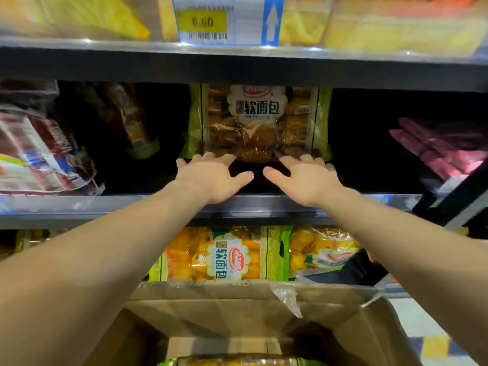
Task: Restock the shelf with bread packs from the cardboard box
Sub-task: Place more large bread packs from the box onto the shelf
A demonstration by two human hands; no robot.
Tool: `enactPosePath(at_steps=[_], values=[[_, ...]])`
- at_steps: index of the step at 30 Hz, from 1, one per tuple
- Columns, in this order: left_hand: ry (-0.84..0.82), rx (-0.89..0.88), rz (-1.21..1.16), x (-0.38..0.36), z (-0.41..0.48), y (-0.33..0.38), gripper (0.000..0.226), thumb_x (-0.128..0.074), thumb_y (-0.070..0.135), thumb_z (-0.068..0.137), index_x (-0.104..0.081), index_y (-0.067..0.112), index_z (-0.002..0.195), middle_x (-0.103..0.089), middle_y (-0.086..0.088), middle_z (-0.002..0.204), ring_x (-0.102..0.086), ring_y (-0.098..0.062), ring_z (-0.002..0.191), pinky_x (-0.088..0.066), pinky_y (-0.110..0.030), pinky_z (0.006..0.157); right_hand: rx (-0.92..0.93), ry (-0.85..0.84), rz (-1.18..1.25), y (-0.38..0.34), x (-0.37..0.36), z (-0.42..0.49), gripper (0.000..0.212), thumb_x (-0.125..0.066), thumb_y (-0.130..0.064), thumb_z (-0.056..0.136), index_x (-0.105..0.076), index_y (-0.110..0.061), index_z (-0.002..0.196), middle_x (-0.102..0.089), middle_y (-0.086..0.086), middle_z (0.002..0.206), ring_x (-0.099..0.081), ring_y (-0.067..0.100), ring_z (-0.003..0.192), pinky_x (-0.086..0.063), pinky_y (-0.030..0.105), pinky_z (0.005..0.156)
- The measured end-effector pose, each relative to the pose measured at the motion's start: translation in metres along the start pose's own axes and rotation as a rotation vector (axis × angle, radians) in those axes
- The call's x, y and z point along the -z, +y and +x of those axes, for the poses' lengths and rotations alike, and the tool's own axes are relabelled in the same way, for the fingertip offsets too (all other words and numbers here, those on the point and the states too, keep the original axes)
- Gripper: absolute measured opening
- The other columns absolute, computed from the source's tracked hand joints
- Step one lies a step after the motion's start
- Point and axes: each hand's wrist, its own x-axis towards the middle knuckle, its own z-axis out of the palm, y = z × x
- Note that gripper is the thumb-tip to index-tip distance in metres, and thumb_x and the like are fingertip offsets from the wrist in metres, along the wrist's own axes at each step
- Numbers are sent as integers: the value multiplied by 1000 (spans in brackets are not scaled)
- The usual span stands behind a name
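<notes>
Bread pack (260, 122) stands touching spread fingers (227, 158) of left hand (211, 179) and right hand (309, 180).

On the middle shelf (79, 204), dark open room lies on both sides of the upright bread pack (260, 122). A brown pack (129, 120) leans into the left gap, with red packs (39, 154) beyond it; pink packs (443, 146) close the far right. The upper shelf (237, 67) caps the opening overhead.

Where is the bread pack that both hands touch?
In the head view the bread pack stands upright, centre of the middle shelf, left hand and right hand at its lower edge.
</notes>
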Motion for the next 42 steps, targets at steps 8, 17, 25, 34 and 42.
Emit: enactPosePath(at_steps=[8,17,25,34,42], values=[[156,-77,-20,19,-109,-15,74,-20,75,87,-6,41,152,-2,-4,162,2,-29,148,-9,-58,115,24,113,71,-4,24,-109,75,-24,-76,87,-11,-42,152,-10,0,163,-4,32,148,-13,53,117],[146,-91,-28,40,-255,-7,73,-21,74,88,-6,41,152,2,-1,163,4,-29,148,-6,-60,115,50,109,60,-6,56,-255,77,-34,-72,89,-10,-38,154,-6,1,163,-1,33,149,-13,54,117],[70,-118,-81,6,-341,-12,72,-23,72,89,-4,41,152,2,-2,163,3,-29,148,-9,-60,115,105,8,105,1,41,-334,77,-40,-69,88,-11,-39,153,-7,1,163,-3,32,149,-11,55,118],[-171,-93,-92,-51,-342,-30,77,-29,72,89,-2,39,153,4,-2,163,2,-28,149,-12,-58,114,83,-282,113,15,-16,-336,84,-48,-67,87,-4,-40,153,-2,1,164,-3,32,149,-13,53,117],[-422,-7,-149,-115,-288,-52,83,-40,72,86,4,43,151,8,-3,162,3,-30,148,-19,-60,113,-53,-664,88,34,-96,-294,103,-60,-68,80,10,-42,151,6,8,163,-1,34,149,-14,55,117]])
